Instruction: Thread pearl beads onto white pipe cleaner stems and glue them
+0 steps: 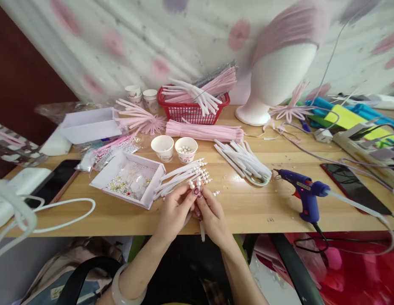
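Note:
My left hand (pixel 174 209) and my right hand (pixel 212 216) meet near the front edge of the wooden table (pixel 247 212). Both are closed on a white pipe cleaner stem (pixel 202 231) that hangs below them, and their fingertips pinch a pearl bead (pixel 193 185) at its top. Just beyond the fingers lies a pile of white stems tipped with pearls (pixel 184 174). A paper cup with pearls (pixel 185 149) and a second paper cup (pixel 162 147) stand behind that pile.
A white box of beads (pixel 128 180) sits left of my hands. A blue glue gun (pixel 303 190) stands at right, with a phone (pixel 351 186) beyond. A red basket (pixel 192 111), pink stem bundles (pixel 205 131), loose white stems (pixel 243 159) and a foam head (pixel 276 80) fill the back.

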The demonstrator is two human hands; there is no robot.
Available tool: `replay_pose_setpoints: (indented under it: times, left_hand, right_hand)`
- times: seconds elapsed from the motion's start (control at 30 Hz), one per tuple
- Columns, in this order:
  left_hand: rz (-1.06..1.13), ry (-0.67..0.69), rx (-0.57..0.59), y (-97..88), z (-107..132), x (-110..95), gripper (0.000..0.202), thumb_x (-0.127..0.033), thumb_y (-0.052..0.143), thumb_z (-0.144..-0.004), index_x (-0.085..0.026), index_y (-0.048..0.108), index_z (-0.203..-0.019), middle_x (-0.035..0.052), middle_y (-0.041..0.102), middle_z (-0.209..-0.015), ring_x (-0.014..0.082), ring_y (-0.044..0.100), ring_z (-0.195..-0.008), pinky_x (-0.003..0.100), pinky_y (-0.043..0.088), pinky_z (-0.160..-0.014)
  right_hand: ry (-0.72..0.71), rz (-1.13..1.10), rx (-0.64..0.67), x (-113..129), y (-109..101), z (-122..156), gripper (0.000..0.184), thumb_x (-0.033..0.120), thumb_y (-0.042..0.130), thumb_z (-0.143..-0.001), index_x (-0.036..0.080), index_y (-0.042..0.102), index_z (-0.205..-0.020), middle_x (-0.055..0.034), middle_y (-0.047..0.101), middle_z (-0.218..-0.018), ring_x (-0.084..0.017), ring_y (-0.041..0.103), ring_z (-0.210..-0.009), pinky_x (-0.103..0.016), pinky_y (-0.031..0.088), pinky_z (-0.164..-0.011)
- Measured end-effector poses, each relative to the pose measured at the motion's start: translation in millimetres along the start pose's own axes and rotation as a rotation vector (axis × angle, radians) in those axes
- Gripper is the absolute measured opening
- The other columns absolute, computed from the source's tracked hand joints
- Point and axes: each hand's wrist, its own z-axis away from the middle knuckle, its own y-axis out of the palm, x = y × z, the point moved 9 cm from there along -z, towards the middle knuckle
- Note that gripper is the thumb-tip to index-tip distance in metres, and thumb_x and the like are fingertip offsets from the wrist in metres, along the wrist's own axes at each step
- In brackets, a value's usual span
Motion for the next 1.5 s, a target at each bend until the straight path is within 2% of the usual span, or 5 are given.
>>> replay_pose_setpoints:
  times: [0.27, 0.47, 0.77, 1.17, 1.5]
  left_hand:
    - [-0.058, 0.119, 0.033, 5.6, 17.9, -33.3, 0.032, -0.049, 0.081, -0.083, -0.017, 0.079, -0.092, 0.0037, 0.074, -0.088, 0.0179, 0.066, -0.077, 0.027, 0.055, -0.075]
    - [0.028, 0.111, 0.123, 21.1, 40.1, -39.9, 0.036, -0.052, 0.080, -0.085, -0.017, 0.073, -0.084, 0.0026, 0.070, -0.079, 0.0187, 0.066, -0.081, 0.033, 0.052, -0.090]
    - [0.099, -0.016, 0.262, 50.3, 82.3, -29.9, 0.042, -0.056, 0.080, -0.082, -0.016, 0.070, -0.086, -0.0028, 0.052, -0.067, 0.0098, 0.043, -0.060, 0.022, 0.037, -0.057]
    - [-0.197, 0.015, 0.285, 42.0, 77.0, -29.2, 0.042, -0.059, 0.058, -0.096, -0.019, 0.067, -0.088, -0.0041, 0.046, -0.065, 0.0116, 0.034, -0.054, 0.027, 0.026, -0.050]
    - [-0.439, 0.143, 0.225, 32.3, 66.7, -35.7, 0.040, -0.047, 0.039, -0.105, -0.024, 0.042, -0.073, -0.0020, 0.046, -0.064, 0.0164, 0.043, -0.061, 0.031, 0.034, -0.060]
  right_hand:
    - [-0.159, 0.246, 0.057, 45.8, -16.4, 34.1, 0.033, 0.049, 0.056, -0.105, 0.022, 0.076, -0.101, -0.0055, 0.073, -0.092, -0.022, 0.066, -0.088, -0.035, 0.051, -0.086]
    - [-0.290, 0.316, -0.419, 86.2, -92.4, 80.3, 0.027, 0.050, 0.073, -0.094, 0.024, 0.078, -0.090, -0.0037, 0.077, -0.083, -0.022, 0.070, -0.081, -0.033, 0.055, -0.079]
    - [-0.238, 0.099, -0.155, 77.7, -23.2, 72.5, 0.028, 0.043, 0.076, -0.092, 0.026, 0.078, -0.114, -0.0079, 0.077, -0.110, -0.023, 0.070, -0.094, -0.037, 0.059, -0.084]
    - [-0.082, -0.159, -0.094, 61.5, -15.8, 57.6, 0.032, 0.052, 0.079, -0.087, 0.020, 0.083, -0.088, 0.0028, 0.060, -0.061, -0.010, 0.045, -0.050, -0.025, 0.041, -0.051]
    - [-0.013, -0.093, -0.141, 42.4, -21.8, 50.4, 0.023, 0.048, 0.078, -0.091, 0.030, 0.087, -0.104, -0.0046, 0.084, -0.100, -0.026, 0.074, -0.104, -0.039, 0.055, -0.098]
